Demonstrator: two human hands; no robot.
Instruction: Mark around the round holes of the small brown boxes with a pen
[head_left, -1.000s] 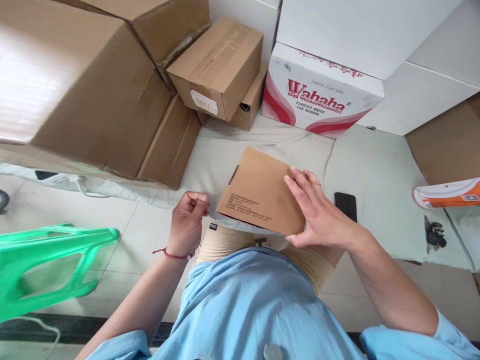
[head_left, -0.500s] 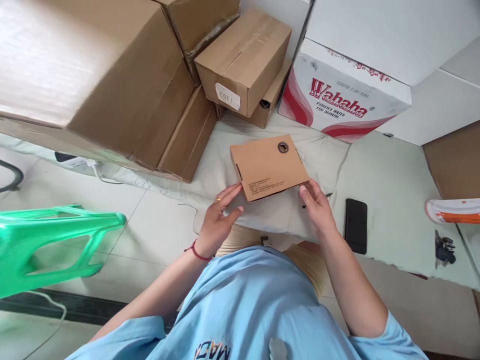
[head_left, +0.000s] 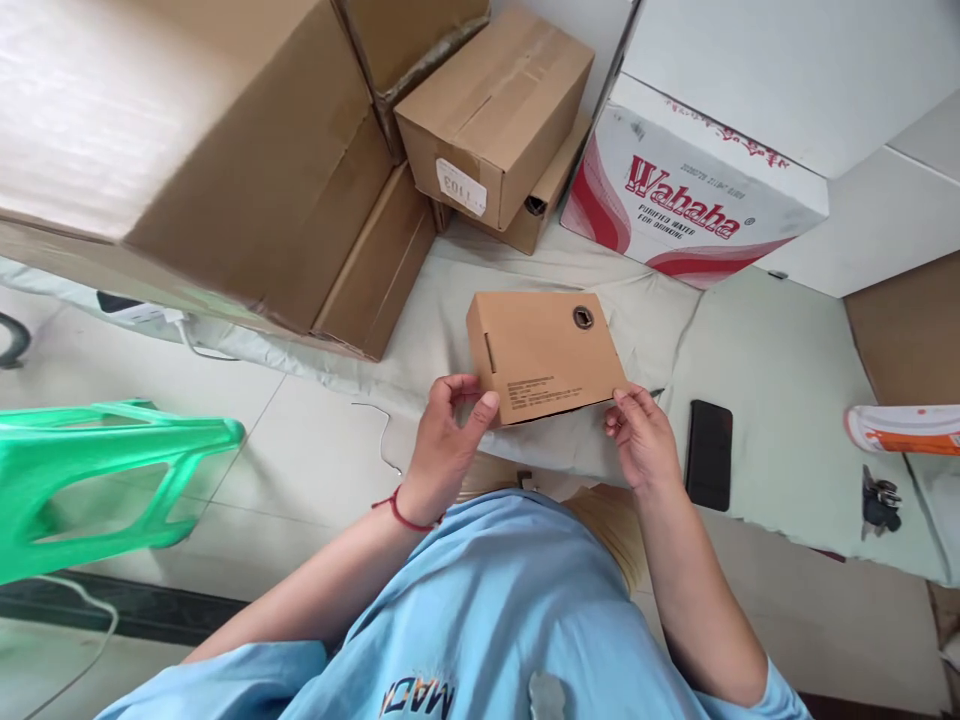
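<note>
A flat brown cardboard box with a round dark mark and small printed lines lies on the pale cloth in front of me. My left hand grips its near left corner, thumb at the front edge and fingers curled against the side. At the near right corner, my right hand pinches the box edge between thumb and forefinger, the other fingers curled under. A thin dark gap shows along the box's near edge. Part of a dark pen-like object pokes out just beyond my right hand.
Large cartons stand at the left, with a smaller taped carton behind. A white and red water carton is at the back right. To the right lie a black phone, keys and an orange-white packet. A green stool stands left.
The box has come slightly nearer to me and turned a little. My left fingers have closed round its left corner, and my right hand now pinches the right corner.
</note>
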